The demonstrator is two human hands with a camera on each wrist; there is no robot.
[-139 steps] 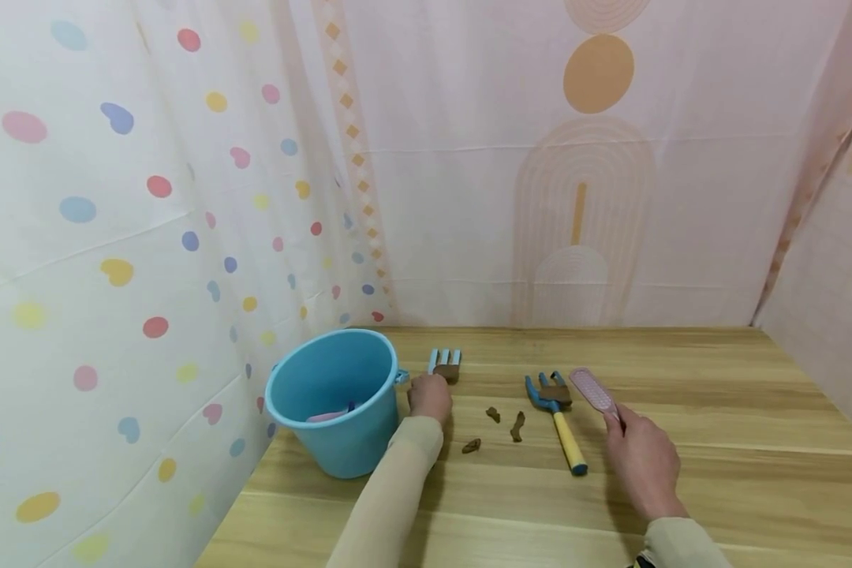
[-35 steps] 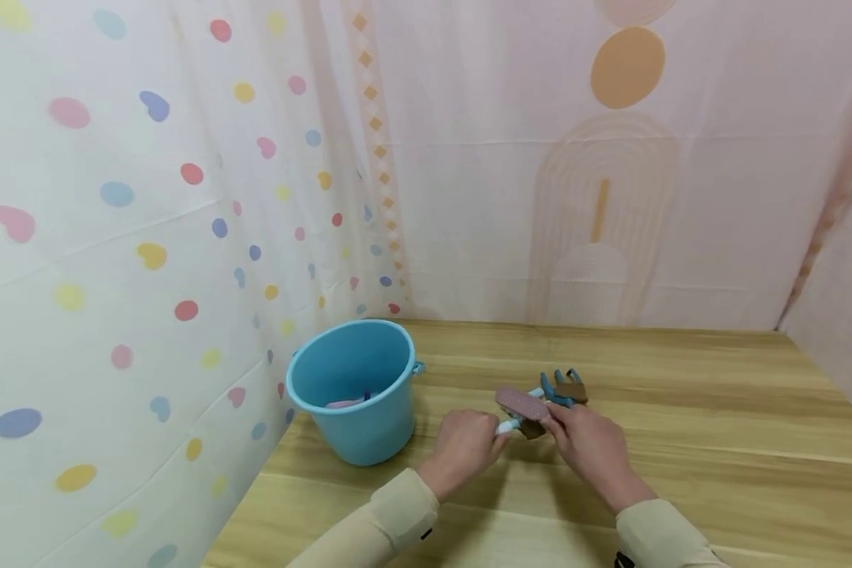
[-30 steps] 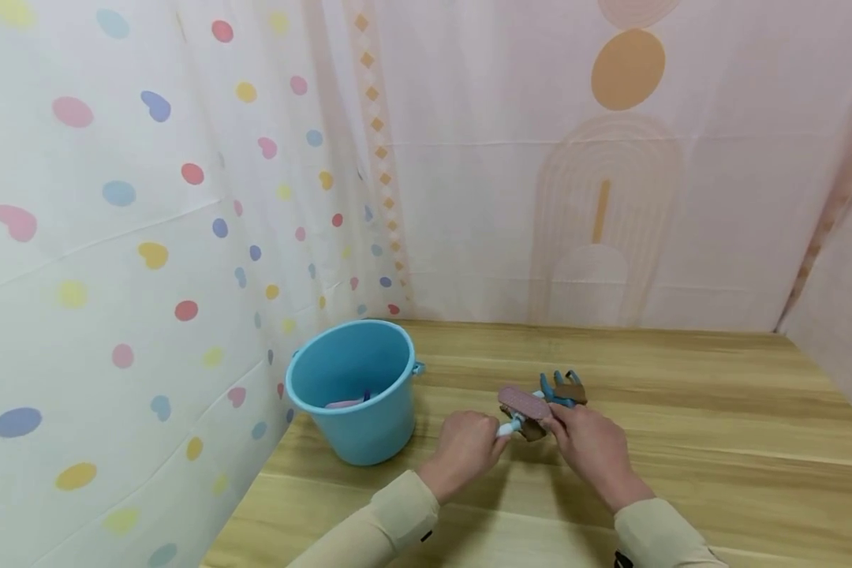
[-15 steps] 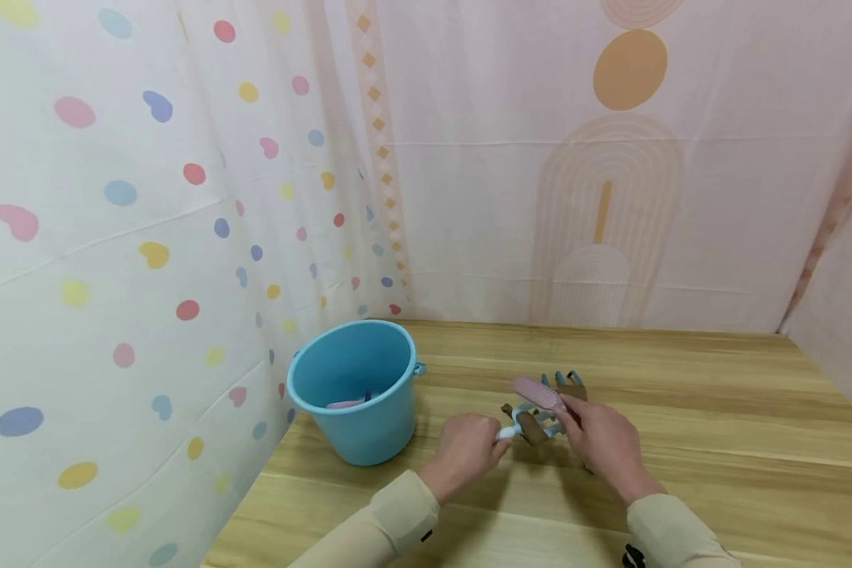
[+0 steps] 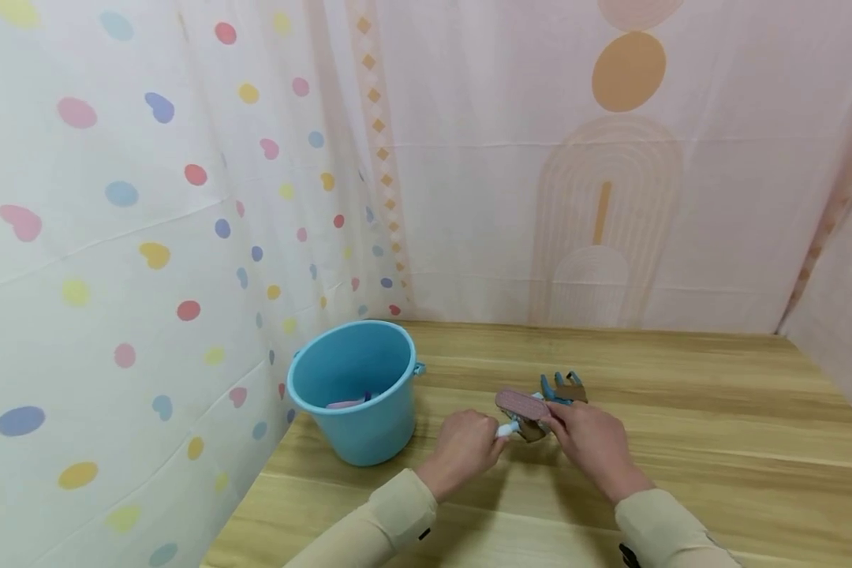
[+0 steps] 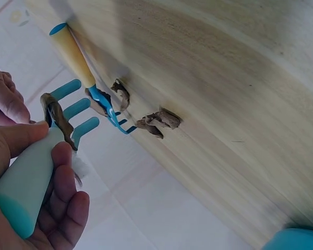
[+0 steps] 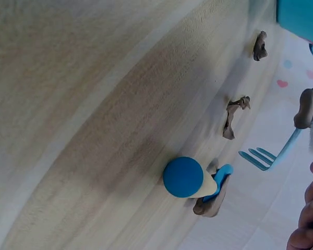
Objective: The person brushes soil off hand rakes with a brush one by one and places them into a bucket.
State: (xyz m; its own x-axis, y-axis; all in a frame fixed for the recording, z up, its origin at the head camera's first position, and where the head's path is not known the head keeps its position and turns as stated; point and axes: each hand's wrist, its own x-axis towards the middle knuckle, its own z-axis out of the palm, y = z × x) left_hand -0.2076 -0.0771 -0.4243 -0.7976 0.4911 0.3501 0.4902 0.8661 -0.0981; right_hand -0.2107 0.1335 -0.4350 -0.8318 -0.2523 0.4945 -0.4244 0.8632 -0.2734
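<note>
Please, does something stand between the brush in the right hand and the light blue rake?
Yes, a brown clump is on the light blue rake where its tines begin, beneath the pink brush in the right hand. I cannot tell whether the brush touches it. The left hand grips the rake's handle.

"Where are the hands from where you stand?"
"Close together but apart over the table [image 5: 738,426], well short of its far edge. The left hand [image 5: 463,443] is nearer the left edge, knuckles up, fingers [image 6: 64,185] curled in a grip, thumb [image 6: 23,138] pressing on top."
"And the right hand [image 5: 592,442]?"
"Facing it, thumb and fingers pinched."
"The arms?"
"Both slant forward and inward, pale sleeves [image 5: 403,506] ending near the wrists [image 5: 632,483]."
</note>
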